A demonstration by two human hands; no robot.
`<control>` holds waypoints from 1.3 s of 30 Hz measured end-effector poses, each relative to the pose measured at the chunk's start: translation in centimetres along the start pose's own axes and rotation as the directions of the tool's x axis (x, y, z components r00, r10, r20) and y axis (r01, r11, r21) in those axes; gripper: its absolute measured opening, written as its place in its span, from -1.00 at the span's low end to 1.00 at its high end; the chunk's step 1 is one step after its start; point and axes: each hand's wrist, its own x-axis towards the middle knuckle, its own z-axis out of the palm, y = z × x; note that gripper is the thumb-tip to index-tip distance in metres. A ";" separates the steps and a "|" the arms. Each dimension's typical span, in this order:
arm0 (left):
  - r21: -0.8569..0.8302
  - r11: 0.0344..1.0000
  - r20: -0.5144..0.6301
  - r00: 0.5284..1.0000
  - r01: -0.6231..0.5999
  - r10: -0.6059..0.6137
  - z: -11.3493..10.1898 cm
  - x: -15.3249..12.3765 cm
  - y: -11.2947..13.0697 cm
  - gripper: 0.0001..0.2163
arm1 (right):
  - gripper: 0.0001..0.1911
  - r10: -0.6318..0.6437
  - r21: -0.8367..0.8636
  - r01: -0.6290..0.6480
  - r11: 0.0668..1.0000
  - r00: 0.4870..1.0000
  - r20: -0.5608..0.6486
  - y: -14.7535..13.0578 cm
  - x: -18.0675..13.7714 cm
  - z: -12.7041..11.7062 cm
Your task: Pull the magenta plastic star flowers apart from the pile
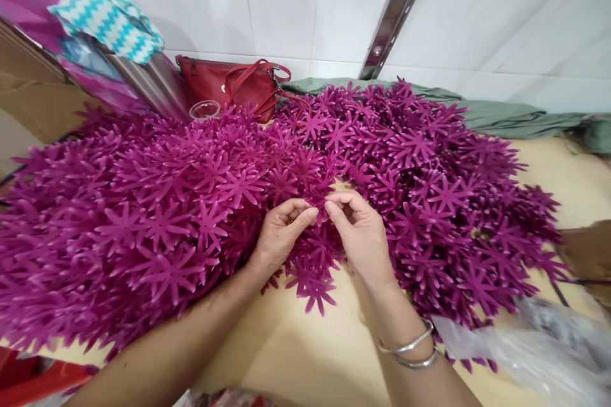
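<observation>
My left hand (282, 229) and my right hand (360, 229) meet near the middle of the view, thumbs and forefingers pinched close together. Between the fingertips is a purple artificial flower piece (321, 196) with narrow, finger-like petals; the exact spot each hand grips is small and partly hidden. More purple petals (315, 283) hang just below the hands. A big heap of the same flower pieces (167, 222) spreads to the left, and a second heap (449, 197) lies to the right. Two silver bangles (415, 356) circle my right wrist.
Both heaps lie on a pale yellow tabletop (286, 343). Behind stand a red handbag (210, 79), a clear plastic cup (205, 110) and a metal cylinder under a blue zigzag cloth (112, 22). Clear plastic bags (539, 350) lie front right; a red container (38, 378) is front left.
</observation>
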 end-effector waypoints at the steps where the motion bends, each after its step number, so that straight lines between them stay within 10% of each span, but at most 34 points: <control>1: -0.002 1.000 0.006 1.000 -0.007 0.007 0.0 0.0 -0.1 -0.72 | -0.91 0.021 0.042 -0.021 0.999 1.000 -0.010 0.2 0.0 0.2; 15: -0.145 0.989 -0.065 0.997 -0.041 0.032 -0.3 0.8 -1.0 -0.73 | -0.77 0.313 0.649 -0.201 0.734 0.948 -0.061 1.0 1.2 -1.6; 23: -0.278 0.959 -0.094 0.992 0.050 -0.079 -0.1 1.3 0.6 -0.73 | -0.54 0.349 0.683 -0.353 0.640 0.925 0.151 0.4 1.5 -1.8; 39: -0.046 0.992 -0.100 0.989 -0.115 0.110 -0.5 1.4 -1.3 -0.77 | -0.66 0.349 0.634 -0.268 0.725 0.937 -0.004 0.2 0.8 -0.3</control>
